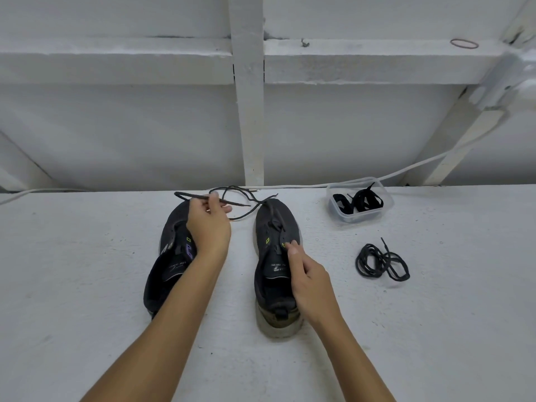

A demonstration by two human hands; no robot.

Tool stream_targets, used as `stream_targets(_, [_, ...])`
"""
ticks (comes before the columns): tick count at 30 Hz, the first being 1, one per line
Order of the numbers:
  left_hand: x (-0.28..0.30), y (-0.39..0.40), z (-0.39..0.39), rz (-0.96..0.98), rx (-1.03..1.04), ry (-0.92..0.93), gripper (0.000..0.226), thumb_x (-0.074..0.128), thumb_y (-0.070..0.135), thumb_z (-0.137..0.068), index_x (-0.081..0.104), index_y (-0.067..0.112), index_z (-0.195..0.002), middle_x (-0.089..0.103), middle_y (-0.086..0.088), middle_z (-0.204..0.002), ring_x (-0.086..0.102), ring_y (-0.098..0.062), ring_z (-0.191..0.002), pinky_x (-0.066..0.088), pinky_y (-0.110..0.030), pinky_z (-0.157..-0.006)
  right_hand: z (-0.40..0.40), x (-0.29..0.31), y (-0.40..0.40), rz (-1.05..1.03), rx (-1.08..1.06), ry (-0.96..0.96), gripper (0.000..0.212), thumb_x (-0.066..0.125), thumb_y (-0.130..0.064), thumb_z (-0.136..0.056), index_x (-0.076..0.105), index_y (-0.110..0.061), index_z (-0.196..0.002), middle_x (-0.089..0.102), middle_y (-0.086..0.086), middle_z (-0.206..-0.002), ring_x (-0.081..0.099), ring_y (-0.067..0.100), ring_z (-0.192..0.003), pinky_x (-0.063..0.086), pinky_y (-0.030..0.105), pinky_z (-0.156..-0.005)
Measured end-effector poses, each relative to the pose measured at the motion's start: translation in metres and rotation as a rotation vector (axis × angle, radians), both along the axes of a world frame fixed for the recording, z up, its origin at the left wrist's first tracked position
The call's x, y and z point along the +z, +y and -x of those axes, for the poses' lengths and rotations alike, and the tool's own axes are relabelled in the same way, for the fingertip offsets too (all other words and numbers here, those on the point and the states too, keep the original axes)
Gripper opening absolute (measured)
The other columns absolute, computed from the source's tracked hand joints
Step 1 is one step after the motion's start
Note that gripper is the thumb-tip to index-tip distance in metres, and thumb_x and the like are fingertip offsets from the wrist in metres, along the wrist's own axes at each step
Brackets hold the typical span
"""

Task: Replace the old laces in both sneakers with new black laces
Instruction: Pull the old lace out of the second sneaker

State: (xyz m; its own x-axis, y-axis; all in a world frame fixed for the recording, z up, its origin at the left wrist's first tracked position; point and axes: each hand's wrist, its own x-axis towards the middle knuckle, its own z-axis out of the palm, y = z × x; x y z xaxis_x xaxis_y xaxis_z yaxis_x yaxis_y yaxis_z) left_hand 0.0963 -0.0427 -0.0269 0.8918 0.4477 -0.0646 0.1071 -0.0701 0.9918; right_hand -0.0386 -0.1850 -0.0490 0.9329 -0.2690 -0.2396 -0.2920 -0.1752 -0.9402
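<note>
Risk first: my left hand (207, 227) pinches a loop of the old lace (232, 198) above the left shoe (166, 274), and that lace trails across to the toe of the right shoe (275, 256), where it is partly threaded. A sharp pull could, I judge, snag the lace in the eyelets or drag the right shoe toward the wall. My right hand (307, 282) has its fingertips (291, 244) on the right shoe's eyelet row, fingers curled; whether they pinch the lace or only steady the shoe, I cannot tell. If that hold slips, the shoe would slide.

Both shoes are dark, worn, toes pointing away from me, side by side on the white table (87, 285). The left shoe shows no lacing. A coiled lace (383, 262) lies right of the shoes; more laces sit in a tub (359, 203) near the wall, so old and new could be confused.
</note>
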Motion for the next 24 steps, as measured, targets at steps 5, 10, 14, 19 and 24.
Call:
stream_targets(5, [-0.011, 0.003, 0.022, -0.301, -0.473, 0.253, 0.023, 0.051, 0.049, -0.097, 0.064, 0.030, -0.097, 0.069, 0.012, -0.098, 0.066, -0.007, -0.087, 0.057, -0.033, -0.079, -0.008, 0.006, -0.012, 0.026, -0.062, 0.018, 0.038, 0.044, -0.050, -0.104, 0.076, -0.031, -0.111, 0.071, -0.025, -0.105, 0.059, -0.017, -0.099, 0.042, 0.007, -0.085])
stream_targets(10, [-0.015, -0.011, 0.068, -0.165, -0.578, 0.238, 0.025, 0.054, 0.041, -0.099, 0.062, 0.030, -0.120, 0.068, 0.017, -0.110, 0.061, 0.003, -0.105, 0.045, -0.016, -0.088, -0.046, 0.010, -0.037, 0.268, -0.004, -0.053, 0.022, 0.065, -0.032, -0.096, 0.077, -0.025, -0.114, 0.075, -0.016, -0.103, 0.066, -0.005, -0.094, 0.053, 0.020, -0.090])
stream_targets(14, [-0.016, -0.014, 0.084, -0.157, -0.624, 0.115, 0.022, 0.053, 0.040, -0.101, 0.058, 0.043, -0.122, 0.059, 0.028, -0.120, 0.053, 0.012, -0.115, 0.039, -0.008, -0.096, -0.070, 0.015, -0.041, 0.364, 0.118, -0.064, 0.013, 0.072, -0.031, -0.092, 0.078, -0.028, -0.104, 0.069, -0.021, -0.094, 0.064, -0.004, -0.084, 0.050, 0.016, -0.080])
stream_targets(19, [-0.018, -0.014, 0.086, -0.344, -0.689, 0.101, 0.048, 0.047, 0.038, -0.103, 0.045, 0.024, -0.149, 0.038, 0.016, -0.153, 0.029, 0.004, -0.142, 0.019, -0.013, -0.114, -0.079, 0.007, -0.041, 0.481, 0.118, -0.078, 0.009, 0.049, -0.026, -0.104, 0.056, -0.025, -0.097, 0.068, -0.010, -0.086, 0.066, 0.009, -0.080, 0.049, 0.033, -0.075])
stream_targets(24, [-0.017, -0.014, 0.084, -0.309, -0.653, 0.104, 0.042, 0.049, 0.033, -0.103, 0.052, 0.024, -0.144, 0.044, 0.010, -0.153, 0.036, 0.000, -0.141, 0.025, -0.015, -0.114, -0.080, 0.016, -0.048, 0.059, -0.069, -0.053, 0.010, 0.043, -0.029, -0.107, 0.051, -0.026, -0.101, 0.071, 0.006, -0.093, 0.073, 0.013, -0.080, 0.061, 0.046, -0.078])
